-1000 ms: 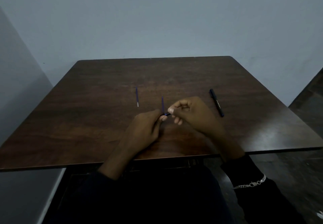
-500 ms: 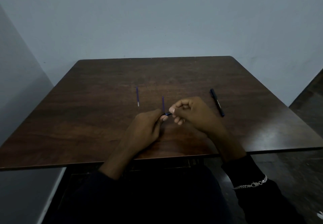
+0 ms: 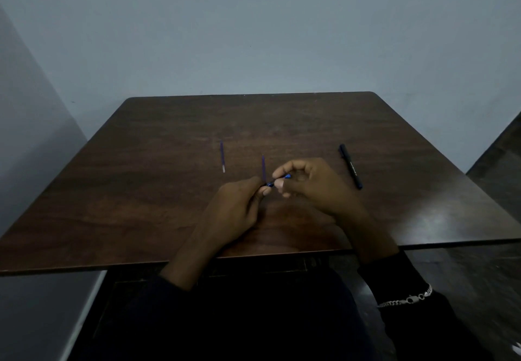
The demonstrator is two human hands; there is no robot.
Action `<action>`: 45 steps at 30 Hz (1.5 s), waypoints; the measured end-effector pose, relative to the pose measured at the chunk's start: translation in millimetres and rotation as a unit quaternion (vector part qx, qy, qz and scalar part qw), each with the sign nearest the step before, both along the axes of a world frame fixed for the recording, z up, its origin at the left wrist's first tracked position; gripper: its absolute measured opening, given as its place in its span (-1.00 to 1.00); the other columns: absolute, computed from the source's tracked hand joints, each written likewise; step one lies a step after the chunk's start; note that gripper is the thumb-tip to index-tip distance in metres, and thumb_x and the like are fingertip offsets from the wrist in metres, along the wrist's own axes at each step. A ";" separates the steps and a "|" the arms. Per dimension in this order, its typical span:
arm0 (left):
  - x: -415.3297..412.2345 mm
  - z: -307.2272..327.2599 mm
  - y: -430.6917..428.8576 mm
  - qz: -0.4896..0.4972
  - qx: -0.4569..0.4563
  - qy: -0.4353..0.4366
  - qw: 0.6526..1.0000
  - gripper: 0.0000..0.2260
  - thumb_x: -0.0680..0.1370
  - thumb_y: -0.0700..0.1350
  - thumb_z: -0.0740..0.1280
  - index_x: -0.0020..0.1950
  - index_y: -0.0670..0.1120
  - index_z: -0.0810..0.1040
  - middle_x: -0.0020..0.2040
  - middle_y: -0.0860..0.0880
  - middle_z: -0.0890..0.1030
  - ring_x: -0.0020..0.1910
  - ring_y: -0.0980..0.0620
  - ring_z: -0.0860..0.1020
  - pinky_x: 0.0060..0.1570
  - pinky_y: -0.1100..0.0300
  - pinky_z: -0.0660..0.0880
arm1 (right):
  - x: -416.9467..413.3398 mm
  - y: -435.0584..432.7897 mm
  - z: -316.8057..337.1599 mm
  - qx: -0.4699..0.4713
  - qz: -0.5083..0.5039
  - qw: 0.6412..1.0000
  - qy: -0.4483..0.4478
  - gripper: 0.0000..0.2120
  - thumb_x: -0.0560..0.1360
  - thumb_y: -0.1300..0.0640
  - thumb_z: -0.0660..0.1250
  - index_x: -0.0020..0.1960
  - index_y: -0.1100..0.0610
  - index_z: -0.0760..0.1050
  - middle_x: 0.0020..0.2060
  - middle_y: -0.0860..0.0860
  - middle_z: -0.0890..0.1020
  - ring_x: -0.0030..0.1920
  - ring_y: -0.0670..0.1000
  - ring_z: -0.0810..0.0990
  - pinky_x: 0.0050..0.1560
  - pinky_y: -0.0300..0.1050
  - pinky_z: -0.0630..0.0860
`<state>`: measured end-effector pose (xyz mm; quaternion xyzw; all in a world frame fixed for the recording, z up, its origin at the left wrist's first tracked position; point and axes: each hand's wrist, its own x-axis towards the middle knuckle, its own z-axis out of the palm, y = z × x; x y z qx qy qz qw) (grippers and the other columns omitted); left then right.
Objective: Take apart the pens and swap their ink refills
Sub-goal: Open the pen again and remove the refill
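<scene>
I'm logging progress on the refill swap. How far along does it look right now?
Partly done. One blue refill already lies loose on the table. In hand: the left hand and right hand pinch a small blue pen piece between them, beside a second refill. Whether that one is held is unclear. Left: the black pen looks whole and untouched, and no refill looks swapped yet.

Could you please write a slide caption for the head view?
Both hands, left and right, grip a blue pen part; a refill and black pen lie on the table.
</scene>
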<state>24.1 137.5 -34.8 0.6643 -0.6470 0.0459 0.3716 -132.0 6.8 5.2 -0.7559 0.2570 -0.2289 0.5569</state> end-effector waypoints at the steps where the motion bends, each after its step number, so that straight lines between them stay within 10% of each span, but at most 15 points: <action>1: 0.1 0.1 -0.2 0.000 0.000 -0.001 1.000 -0.84 0.68 -0.09 0.30 -0.04 -0.12 0.59 -0.21 -0.03 0.67 -0.27 -0.03 0.61 -0.24 0.04 0.49 | -1.3 -0.3 2.1 -0.006 0.015 1.000 0.000 -0.86 0.50 0.44 0.42 0.01 0.28 0.64 -0.20 0.09 0.71 -0.28 -0.13 0.65 -0.15 -0.27 0.60; 5: -0.3 1.0 -0.2 -0.001 0.003 0.003 1.000 -0.85 0.67 -0.10 0.30 -0.04 -0.12 0.60 -0.20 -0.02 0.67 -0.26 -0.01 0.61 -0.23 0.06 0.50 | -2.3 2.6 3.2 0.065 0.021 0.997 -0.018 -0.70 0.49 0.40 0.47 0.20 0.26 0.60 -0.06 0.16 0.69 -0.19 -0.06 0.67 -0.20 -0.21 0.64; 9: -1.3 1.5 0.0 -0.001 -0.003 0.003 1.000 -0.85 0.67 -0.11 0.30 -0.06 -0.11 0.58 -0.22 -0.01 0.66 -0.28 0.00 0.60 -0.24 0.10 0.47 | 1.9 5.4 -1.1 0.089 -0.035 0.995 0.006 -0.80 0.57 0.11 0.45 -0.07 0.27 0.61 -0.29 0.16 0.66 -0.43 -0.05 0.60 -0.41 -0.23 0.55; 16: 0.0 0.1 0.1 0.004 0.004 0.004 1.000 -0.82 0.68 -0.09 0.30 -0.06 -0.13 0.58 -0.22 -0.03 0.66 -0.27 -0.05 0.62 -0.24 0.03 0.50 | -2.2 1.4 -1.4 0.057 0.013 0.998 -0.016 -0.81 0.51 0.40 0.44 0.12 0.34 0.62 -0.12 0.17 0.71 -0.21 -0.08 0.69 -0.19 -0.24 0.63; 22: -0.9 -0.9 0.2 0.003 -0.002 0.005 1.000 -0.83 0.68 -0.10 0.30 -0.06 -0.13 0.58 -0.22 -0.02 0.65 -0.27 -0.02 0.61 -0.22 0.01 0.51 | 1.0 6.4 -5.5 0.105 -0.028 0.994 -0.017 -0.85 0.55 0.16 0.47 -0.07 0.26 0.64 -0.26 0.15 0.67 -0.36 -0.03 0.63 -0.34 -0.23 0.58; 45: 3.5 -6.9 -1.4 0.028 -0.024 0.071 0.997 -0.77 0.68 0.02 0.24 -0.14 -0.02 0.42 -0.38 -0.01 0.44 -0.40 0.05 0.46 -0.35 0.15 0.36 | -31.5 -37.3 9.0 0.152 -0.093 0.964 -0.200 -0.85 0.63 0.35 0.29 0.13 0.20 0.57 -0.06 0.12 0.76 -0.03 0.11 0.77 -0.14 -0.17 0.67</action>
